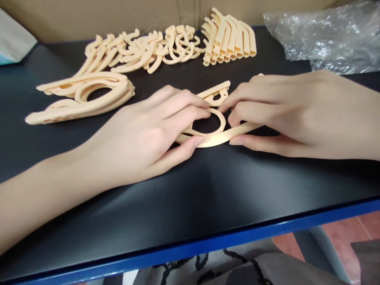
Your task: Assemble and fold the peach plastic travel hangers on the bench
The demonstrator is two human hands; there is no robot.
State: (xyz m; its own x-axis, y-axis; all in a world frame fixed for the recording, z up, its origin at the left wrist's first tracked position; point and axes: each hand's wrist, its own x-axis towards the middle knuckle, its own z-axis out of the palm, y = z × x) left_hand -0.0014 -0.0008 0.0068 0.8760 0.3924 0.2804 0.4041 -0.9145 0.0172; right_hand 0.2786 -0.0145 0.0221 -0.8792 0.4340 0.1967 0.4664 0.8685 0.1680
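A beige plastic hanger (218,138) with a ring in its middle lies on the black table between my hands. My left hand (154,130) grips its left side, thumb on the near curved bar and fingertips by the ring. My right hand (285,114) pinches the bar to the right of the ring, with its fingers curled over the far side. Just beyond the ring, a short slotted end (219,93) of beige plastic sticks up between the hands. My fingers and palms hide both outer parts of the hanger.
Left of my hands lies a stack of similar beige hangers (109,97). Behind are a pile of beige hooks (175,49) and a row of bent beige tubes (233,37). Clear plastic wrap (329,37) covers the back right corner. A blue edge (190,249) borders the table (190,206).
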